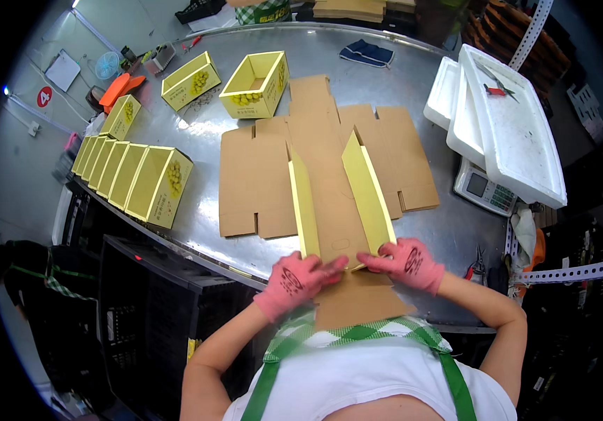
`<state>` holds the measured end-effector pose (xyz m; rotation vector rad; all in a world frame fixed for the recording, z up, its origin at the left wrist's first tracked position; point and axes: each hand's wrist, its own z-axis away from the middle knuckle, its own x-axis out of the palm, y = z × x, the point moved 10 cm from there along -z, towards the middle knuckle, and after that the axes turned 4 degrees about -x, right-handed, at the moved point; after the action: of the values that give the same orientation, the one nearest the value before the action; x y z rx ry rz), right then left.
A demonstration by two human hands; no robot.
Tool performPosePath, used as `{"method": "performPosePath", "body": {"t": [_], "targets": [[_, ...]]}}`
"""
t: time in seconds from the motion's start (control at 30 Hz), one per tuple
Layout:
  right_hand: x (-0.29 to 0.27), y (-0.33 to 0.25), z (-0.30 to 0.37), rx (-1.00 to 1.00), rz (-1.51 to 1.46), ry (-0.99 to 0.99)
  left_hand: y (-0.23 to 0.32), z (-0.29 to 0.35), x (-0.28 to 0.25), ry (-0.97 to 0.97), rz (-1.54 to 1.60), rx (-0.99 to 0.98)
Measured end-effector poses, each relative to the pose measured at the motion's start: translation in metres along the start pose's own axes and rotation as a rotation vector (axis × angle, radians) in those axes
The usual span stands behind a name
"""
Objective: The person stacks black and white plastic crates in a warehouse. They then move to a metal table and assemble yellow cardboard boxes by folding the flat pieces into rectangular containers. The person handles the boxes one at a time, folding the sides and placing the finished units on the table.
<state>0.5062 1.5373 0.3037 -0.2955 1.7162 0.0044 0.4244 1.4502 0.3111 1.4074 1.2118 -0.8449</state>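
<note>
A half-folded cardboard box (336, 203) lies in front of me, brown inside, with two yellow side walls standing up. Its brown near flap (357, 305) reaches over the table edge toward my apron. My left hand (298, 281), in a pink glove, grips the near left corner, fingers pointing inward. At the near right corner my right hand (410, 265), also pink-gloved, holds the cardboard with its thumb side toward the middle. The fingers of both hands nearly meet at the flap's fold and partly hide it. Other flat cardboard blanks (256, 182) lie around and under the box.
Folded yellow boxes with grape pictures (161, 186) line the left table edge; an open yellow box (256, 84) stands farther back. White foam trays (512, 133) sit over a scale (485, 186) at right. Pliers (477, 265) lie near the right edge; a dark blue cloth (367, 53) lies at the back.
</note>
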Motion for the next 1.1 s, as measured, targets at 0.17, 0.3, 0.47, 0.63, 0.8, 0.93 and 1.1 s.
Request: {"method": "performPosePath", "body": {"t": [0.17, 0.3, 0.47, 0.63, 0.8, 0.93, 1.1], "targets": [[0.03, -0.022, 0.008, 0.017, 0.013, -0.199, 0.014, 0.024, 0.028, -0.137, 0.044, 0.152], [0.025, -0.021, 0.008, -0.049, -0.095, -0.131, 0.01, 0.017, 0.038, -0.297, 0.055, 0.076], [0.011, -0.019, 0.007, -0.055, -0.337, 0.012, 0.007, 0.012, 0.03, -0.26, 0.19, 0.091], [0.01, 0.009, 0.01, 0.192, -0.506, 0.325, -0.017, 0.011, 0.036, 0.009, 0.522, -0.019], [0.015, 0.019, 0.003, 0.373, -0.407, 0.526, -0.041, 0.005, 0.021, 0.322, 0.624, -0.198], [0.053, 0.028, 0.024, 0.551, -0.294, 0.514, -0.062, 0.011, 0.026, 0.491, 0.63, -0.368], [0.03, 0.023, 0.025, 0.614, -0.646, 0.744, -0.055, 0.005, 0.01, 0.5, 0.442, -0.469]]}}
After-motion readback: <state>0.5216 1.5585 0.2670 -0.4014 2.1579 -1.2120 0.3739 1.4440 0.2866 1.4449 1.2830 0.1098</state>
